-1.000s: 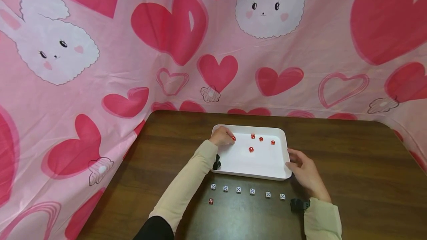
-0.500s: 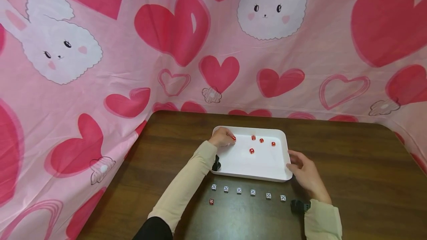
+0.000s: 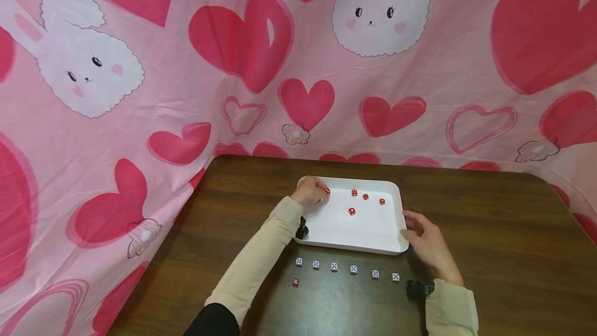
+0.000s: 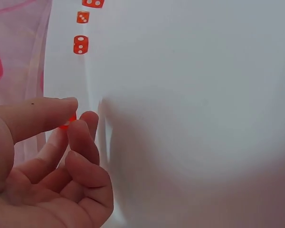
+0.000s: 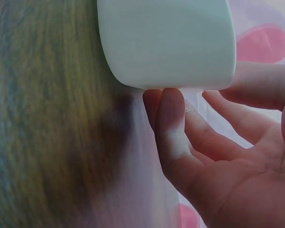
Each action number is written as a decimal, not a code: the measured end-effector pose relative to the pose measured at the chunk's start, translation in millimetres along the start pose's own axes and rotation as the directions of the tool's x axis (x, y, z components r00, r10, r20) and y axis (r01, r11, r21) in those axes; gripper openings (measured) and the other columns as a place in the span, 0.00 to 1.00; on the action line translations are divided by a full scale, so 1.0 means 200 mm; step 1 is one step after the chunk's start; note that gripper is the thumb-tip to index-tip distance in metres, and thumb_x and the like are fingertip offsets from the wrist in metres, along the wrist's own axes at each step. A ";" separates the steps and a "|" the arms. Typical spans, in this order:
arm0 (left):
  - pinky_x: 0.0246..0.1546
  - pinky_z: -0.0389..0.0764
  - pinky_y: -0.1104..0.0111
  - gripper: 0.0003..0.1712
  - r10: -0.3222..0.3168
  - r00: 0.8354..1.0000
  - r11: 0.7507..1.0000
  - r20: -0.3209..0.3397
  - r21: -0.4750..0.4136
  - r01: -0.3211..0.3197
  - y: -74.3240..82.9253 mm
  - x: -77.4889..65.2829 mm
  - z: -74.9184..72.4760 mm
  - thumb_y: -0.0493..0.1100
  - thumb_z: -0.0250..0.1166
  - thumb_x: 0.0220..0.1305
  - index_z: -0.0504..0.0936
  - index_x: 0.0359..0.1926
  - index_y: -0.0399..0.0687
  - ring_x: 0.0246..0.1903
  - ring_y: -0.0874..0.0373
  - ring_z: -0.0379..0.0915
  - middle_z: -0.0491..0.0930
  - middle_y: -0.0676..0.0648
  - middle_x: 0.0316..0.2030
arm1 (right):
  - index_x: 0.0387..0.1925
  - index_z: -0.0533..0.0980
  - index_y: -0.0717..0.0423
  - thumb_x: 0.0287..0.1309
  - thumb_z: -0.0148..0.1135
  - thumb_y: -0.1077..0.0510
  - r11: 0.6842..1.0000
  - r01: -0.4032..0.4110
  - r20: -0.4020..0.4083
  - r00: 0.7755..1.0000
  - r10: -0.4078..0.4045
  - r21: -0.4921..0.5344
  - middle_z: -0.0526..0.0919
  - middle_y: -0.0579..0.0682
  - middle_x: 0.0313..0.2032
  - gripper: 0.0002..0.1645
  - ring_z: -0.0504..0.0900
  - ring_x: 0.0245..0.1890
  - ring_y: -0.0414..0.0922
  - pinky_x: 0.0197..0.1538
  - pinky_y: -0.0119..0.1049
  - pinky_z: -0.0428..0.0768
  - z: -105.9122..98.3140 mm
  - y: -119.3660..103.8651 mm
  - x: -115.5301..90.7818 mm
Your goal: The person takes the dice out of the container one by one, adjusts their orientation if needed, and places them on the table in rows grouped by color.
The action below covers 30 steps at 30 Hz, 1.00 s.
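Note:
Over the far left corner of the white tray (image 3: 364, 232), my left hand (image 3: 310, 191) pinches a red die (image 3: 327, 191) between thumb and fingers. In the left wrist view, that die (image 4: 64, 126) is mostly hidden by the fingertips. At the tray's right end, my right hand (image 3: 429, 242) grips the edge. The right wrist view has the thumb at the tray's (image 5: 166, 42) rim and the other fingers at its underside. Several more red dice (image 3: 352, 211) lie loose in the tray, toward its far side.
Before the tray, several white dice (image 3: 353, 269) stand in a spaced row on the brown wooden table (image 3: 503, 232). One red die (image 3: 296, 282) sits below the row's left end. A pink heart-print cloth (image 3: 392, 77) hangs behind and to the left.
My left hand has shifted the pinched die slightly toward the tray's far edge. The right hand keeps its place on the tray, and the other dice have not moved.

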<state>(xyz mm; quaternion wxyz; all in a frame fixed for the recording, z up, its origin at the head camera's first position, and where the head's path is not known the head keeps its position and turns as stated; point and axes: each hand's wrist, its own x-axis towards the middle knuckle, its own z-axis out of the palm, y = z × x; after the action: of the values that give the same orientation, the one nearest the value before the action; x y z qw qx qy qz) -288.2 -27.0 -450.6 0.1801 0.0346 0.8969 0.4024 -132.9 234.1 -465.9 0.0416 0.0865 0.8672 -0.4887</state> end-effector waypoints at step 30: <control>0.33 0.75 0.63 0.08 0.018 1.000 0.983 0.009 -0.185 -0.016 0.07 -0.07 -0.06 0.40 0.66 0.51 0.80 0.35 0.47 0.30 0.52 0.76 0.81 0.49 0.28 | 0.63 0.59 0.57 0.60 0.51 0.55 1.000 -0.004 0.010 1.000 0.004 0.007 0.69 0.65 0.54 0.30 0.70 0.51 0.57 0.50 0.50 0.73 0.00 0.00 0.00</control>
<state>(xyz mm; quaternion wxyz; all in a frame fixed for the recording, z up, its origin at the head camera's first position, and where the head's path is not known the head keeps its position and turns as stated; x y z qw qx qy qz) -280.0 -30.1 -428.7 0.1840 0.0276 0.8543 0.4853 -133.7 234.8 -465.9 0.0466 0.0858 0.8650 -0.4921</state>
